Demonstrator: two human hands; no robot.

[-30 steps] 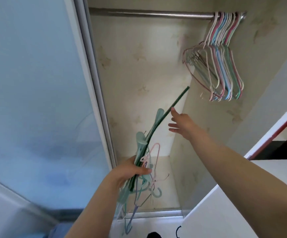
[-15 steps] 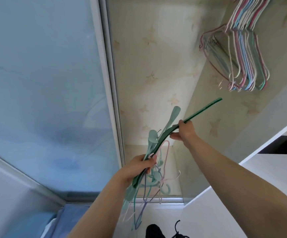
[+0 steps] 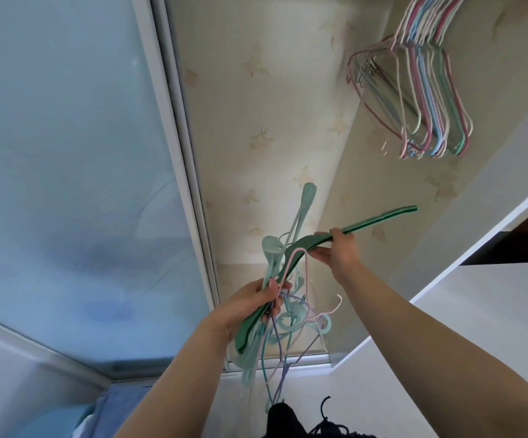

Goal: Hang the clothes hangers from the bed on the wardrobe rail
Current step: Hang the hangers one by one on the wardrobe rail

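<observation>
My left hand (image 3: 250, 303) grips a tangled bundle of hangers (image 3: 283, 314), mint, pink and lilac, at the lower middle of the view. A dark green hanger (image 3: 379, 220) sticks out of that bundle to the upper right, and my right hand (image 3: 338, 252) grips its arm near the middle. Several pastel wire hangers (image 3: 420, 99) hang together at the top right inside the wardrobe. The rail itself is out of view above the frame.
A frosted sliding door (image 3: 66, 184) with a pale metal frame (image 3: 180, 153) fills the left. The wardrobe's papered back wall (image 3: 262, 90) is ahead. A white panel (image 3: 477, 327) stands at the right. A dark cloth (image 3: 291, 422) lies at the bottom edge.
My right hand reached for the dark green hanger, took hold of it and swung its free end down to the right. The view tilted down, so the rail left the frame.
</observation>
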